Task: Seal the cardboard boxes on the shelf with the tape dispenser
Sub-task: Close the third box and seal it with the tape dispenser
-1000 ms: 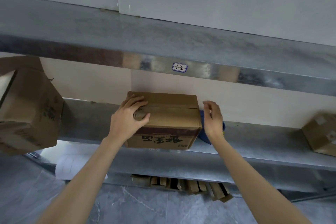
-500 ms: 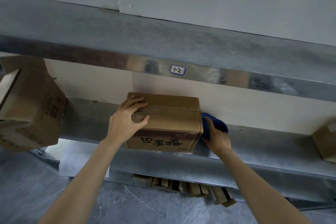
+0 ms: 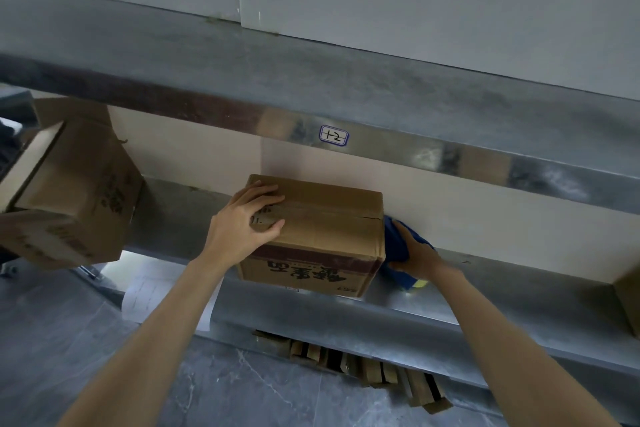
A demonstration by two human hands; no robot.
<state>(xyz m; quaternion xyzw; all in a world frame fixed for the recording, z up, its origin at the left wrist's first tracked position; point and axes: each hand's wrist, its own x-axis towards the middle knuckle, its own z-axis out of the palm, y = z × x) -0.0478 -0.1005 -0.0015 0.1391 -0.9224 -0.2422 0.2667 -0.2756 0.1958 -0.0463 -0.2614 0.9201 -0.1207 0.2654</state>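
Both hands at the cardboard box [image 3: 329,229] on the shelf [image 3: 485,291].
Our left hand [image 3: 242,229] rests flat on the box top's left corner, fingers extended, thumb at the front edge. Our right hand [image 3: 419,253] grips the blue tape dispenser [image 3: 394,243], just beside the box's right side. Farther up is a handwritten label [image 3: 333,135].

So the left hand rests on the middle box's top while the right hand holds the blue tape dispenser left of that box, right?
No. The head view shows the blue tape dispenser right of the middle box, not left. The left hand rests on its top; the right hand holds the dispenser.
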